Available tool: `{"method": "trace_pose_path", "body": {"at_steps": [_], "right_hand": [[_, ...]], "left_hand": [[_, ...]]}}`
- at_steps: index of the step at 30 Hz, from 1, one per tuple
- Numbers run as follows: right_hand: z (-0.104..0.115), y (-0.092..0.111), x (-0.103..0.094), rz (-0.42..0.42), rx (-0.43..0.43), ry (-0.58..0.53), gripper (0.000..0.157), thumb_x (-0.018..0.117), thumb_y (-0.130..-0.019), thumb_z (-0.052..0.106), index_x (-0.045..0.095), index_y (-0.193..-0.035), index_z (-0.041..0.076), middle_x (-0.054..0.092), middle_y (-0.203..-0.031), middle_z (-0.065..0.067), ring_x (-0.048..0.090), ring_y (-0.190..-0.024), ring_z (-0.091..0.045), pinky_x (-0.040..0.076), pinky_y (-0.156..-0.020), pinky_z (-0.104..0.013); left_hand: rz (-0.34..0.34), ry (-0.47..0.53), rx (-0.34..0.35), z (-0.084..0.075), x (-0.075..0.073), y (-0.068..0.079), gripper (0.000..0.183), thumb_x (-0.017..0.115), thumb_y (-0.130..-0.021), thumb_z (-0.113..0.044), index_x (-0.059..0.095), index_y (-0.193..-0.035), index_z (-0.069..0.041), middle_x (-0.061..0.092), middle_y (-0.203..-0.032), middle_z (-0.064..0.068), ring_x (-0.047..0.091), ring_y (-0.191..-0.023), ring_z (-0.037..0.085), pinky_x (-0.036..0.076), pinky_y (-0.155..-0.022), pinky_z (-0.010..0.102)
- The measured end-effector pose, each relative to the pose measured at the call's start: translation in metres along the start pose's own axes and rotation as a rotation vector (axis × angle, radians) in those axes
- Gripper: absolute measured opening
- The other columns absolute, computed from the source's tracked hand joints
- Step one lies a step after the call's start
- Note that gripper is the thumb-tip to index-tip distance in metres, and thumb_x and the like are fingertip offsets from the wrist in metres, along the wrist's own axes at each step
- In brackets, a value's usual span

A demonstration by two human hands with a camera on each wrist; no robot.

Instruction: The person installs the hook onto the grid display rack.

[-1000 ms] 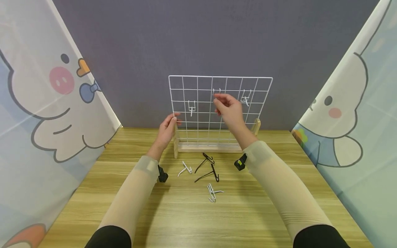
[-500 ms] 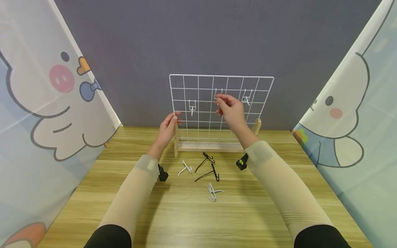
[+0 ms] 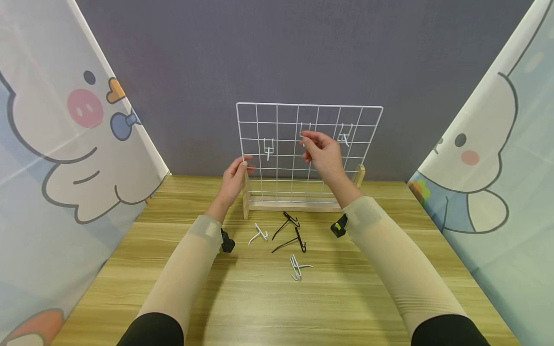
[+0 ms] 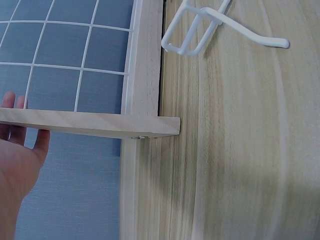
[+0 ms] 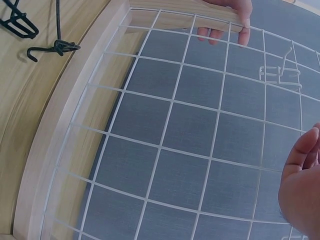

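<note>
A white wire grid panel [image 3: 284,163] stands upright in a wooden stand [image 3: 294,206]. At its left edge my left hand [image 3: 233,179] holds the panel and wooden post, thumb in front and fingers behind. My right hand [image 3: 323,153] is at the upper middle, where thumb and forefinger pinch a white display hook [image 3: 305,126] on an upper wire; the fingers hide most of it. Another white hook [image 3: 268,147] hangs left of it, and one more white hook [image 3: 344,137] hangs to the right. In the right wrist view the right hand [image 5: 304,182] is cut off by the edge.
On the wooden table [image 3: 277,307] before the stand lie two black hooks [image 3: 298,240], a white hook [image 3: 258,233] and another white hook [image 3: 296,267]. A grey wall [image 3: 277,53] rises behind. Cartoon-printed cloths [image 3: 78,144] flank both sides.
My right hand and the white hook it pinches have shifted slightly to the right along the grid. The left hand keeps its place on the panel's edge.
</note>
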State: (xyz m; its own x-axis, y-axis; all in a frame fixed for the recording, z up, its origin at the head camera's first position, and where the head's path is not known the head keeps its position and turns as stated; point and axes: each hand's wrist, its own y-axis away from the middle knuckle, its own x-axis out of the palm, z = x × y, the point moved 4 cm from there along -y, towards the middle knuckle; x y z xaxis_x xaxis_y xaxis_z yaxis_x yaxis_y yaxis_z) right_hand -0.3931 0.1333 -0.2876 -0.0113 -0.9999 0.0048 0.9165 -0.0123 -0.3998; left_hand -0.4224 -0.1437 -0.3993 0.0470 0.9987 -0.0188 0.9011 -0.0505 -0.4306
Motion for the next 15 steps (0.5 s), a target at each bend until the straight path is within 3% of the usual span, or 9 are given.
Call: {"method": "trace_pose_path", "body": {"at_steps": [4,10,13,15], "right_hand": [[-0.0002,-0.0004,-0.0003,0.004,0.0,0.002,0.035,0.066,-0.11,0.008,0.067,-0.139,-0.011,0.075,-0.09,0.009,0.063,-0.061,-0.005,0.054,-0.058,-0.018],[-0.0007,0.0,-0.0006,0.013,-0.008,0.014,0.035,0.066,-0.11,0.01,0.067,-0.139,-0.01,0.075,-0.093,0.006,0.062,-0.061,-0.005,0.054,-0.058,-0.018],[-0.0006,0.0012,-0.0009,0.011,-0.015,0.018,0.035,0.067,-0.11,0.011,0.067,-0.138,-0.01,0.077,-0.098,-0.001,0.062,-0.06,-0.005,0.053,-0.057,-0.019],[-0.0005,0.0022,-0.0015,0.01,-0.022,0.018,0.034,0.067,-0.11,0.01,0.067,-0.138,-0.01,0.077,-0.099,-0.002,0.061,-0.059,-0.005,0.053,-0.057,-0.019]], "left_hand": [[-0.008,0.007,-0.005,-0.0007,0.0002,0.0001,0.041,0.046,-0.119,-0.021,0.06,-0.149,0.004,0.065,-0.132,0.039,0.063,-0.124,0.053,0.043,-0.121,0.059],[-0.013,0.01,-0.018,-0.0001,0.0001,-0.0002,0.04,0.046,-0.119,-0.021,0.062,-0.149,0.001,0.066,-0.131,0.038,0.063,-0.124,0.053,0.048,-0.111,0.051],[-0.014,0.016,-0.016,0.0005,0.0002,-0.0001,0.039,0.046,-0.119,-0.021,0.062,-0.149,0.0,0.066,-0.131,0.039,0.062,-0.125,0.056,0.047,-0.112,0.054],[-0.012,0.015,-0.017,0.0004,0.0002,0.0,0.039,0.047,-0.119,-0.022,0.062,-0.149,0.0,0.068,-0.128,0.035,0.063,-0.124,0.054,0.048,-0.113,0.049]]}}
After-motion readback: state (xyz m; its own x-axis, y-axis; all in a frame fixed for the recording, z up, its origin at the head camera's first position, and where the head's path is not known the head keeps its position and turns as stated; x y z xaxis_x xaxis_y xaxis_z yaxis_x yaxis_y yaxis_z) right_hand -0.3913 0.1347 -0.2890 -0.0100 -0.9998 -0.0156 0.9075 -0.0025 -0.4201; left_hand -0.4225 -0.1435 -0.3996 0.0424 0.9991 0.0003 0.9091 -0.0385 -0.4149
